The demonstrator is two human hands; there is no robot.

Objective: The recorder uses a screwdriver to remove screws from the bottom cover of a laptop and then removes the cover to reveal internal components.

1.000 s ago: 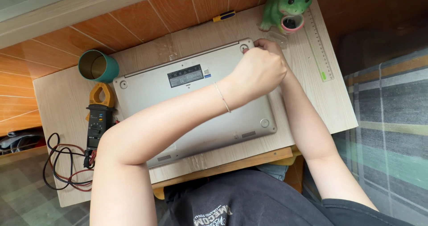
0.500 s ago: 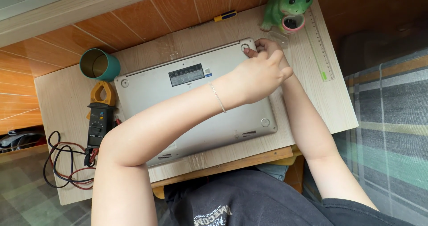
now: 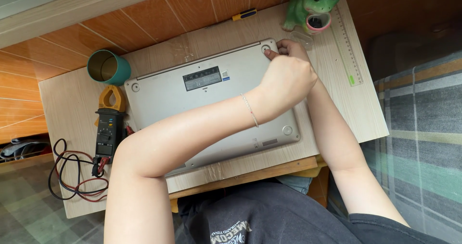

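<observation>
I am noting a silver laptop (image 3: 211,104) lying bottom-up across the middle of the small wooden table (image 3: 62,114), its label plate facing the camera. The left hand (image 3: 284,80) is reaching over the casing to the far right corner, fingertips pinched against the round rubber foot (image 3: 265,48) there. The right hand (image 3: 288,46) is sitting just behind it at the same corner; only a few curled fingers are showing, and I cannot tell whether they are gripping anything.

I am seeing a teal cup (image 3: 108,67) at the far left of the laptop, with a yellow clamp meter (image 3: 109,124) near it and red and black leads (image 3: 72,174) coiling at the table's left near edge. A green frog figure (image 3: 310,6) is standing at the far right, beside a clear ruler (image 3: 347,47). A yellow-handled tool (image 3: 244,14) is lying on the far edge.
</observation>
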